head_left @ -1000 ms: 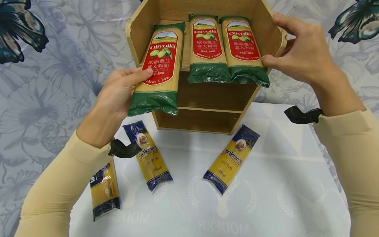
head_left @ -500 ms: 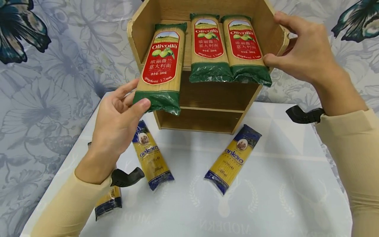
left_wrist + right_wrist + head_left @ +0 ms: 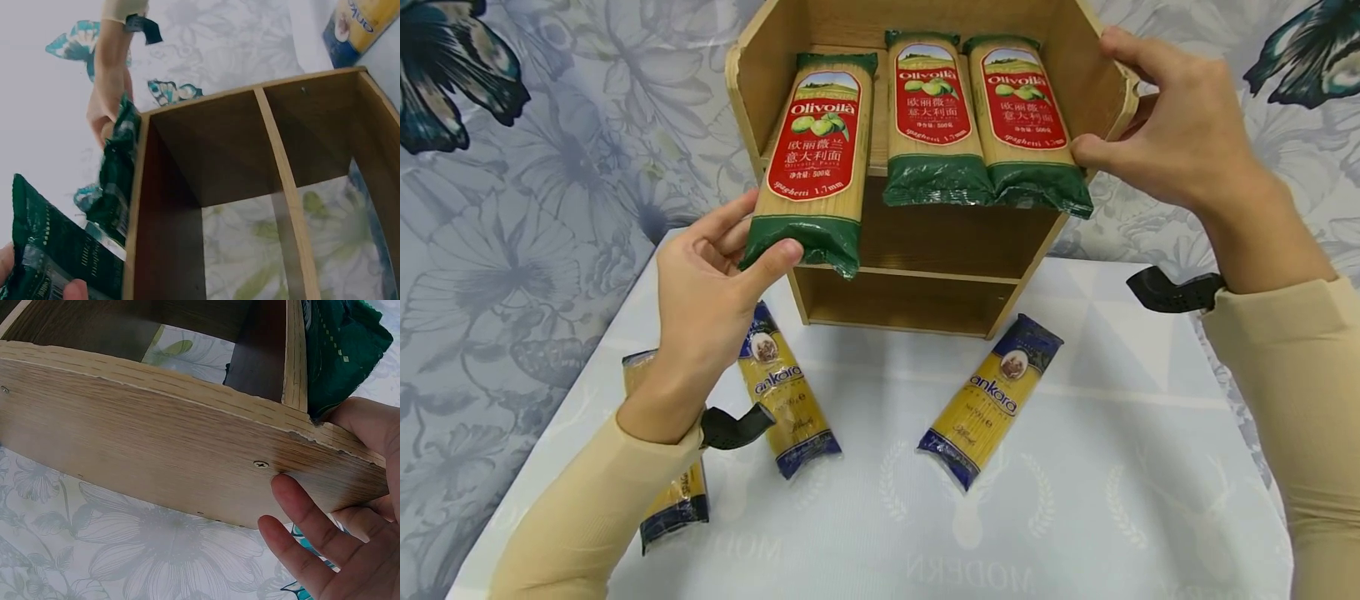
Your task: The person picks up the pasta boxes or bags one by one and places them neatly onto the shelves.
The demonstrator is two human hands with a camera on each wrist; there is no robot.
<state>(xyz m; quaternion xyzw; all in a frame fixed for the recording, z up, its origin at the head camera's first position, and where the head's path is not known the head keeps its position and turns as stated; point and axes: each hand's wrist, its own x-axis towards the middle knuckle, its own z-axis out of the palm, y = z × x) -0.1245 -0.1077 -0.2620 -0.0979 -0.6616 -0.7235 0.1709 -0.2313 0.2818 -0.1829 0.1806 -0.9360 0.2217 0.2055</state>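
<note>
Apparently loading the shelf's (image 3: 767, 79) left, the left hand (image 3: 706, 292) pinches a pack (image 3: 814, 142) likely needing a push inward; the right hand (image 3: 1191, 129) grips the shelf's right side.

- The left hand (image 3: 707, 308) is pinching a spaghetti pack (image 3: 816, 150) at the wooden shelf's (image 3: 947, 242) upper left.
- The right hand (image 3: 1195, 125) is gripping the shelf's right wall.
- Two matching packs (image 3: 934, 108) are lying on the shelf's upper right.
- Three yellow packs (image 3: 991, 404) are resting on the bench (image 3: 1112, 358) in front of the shelf.
</note>
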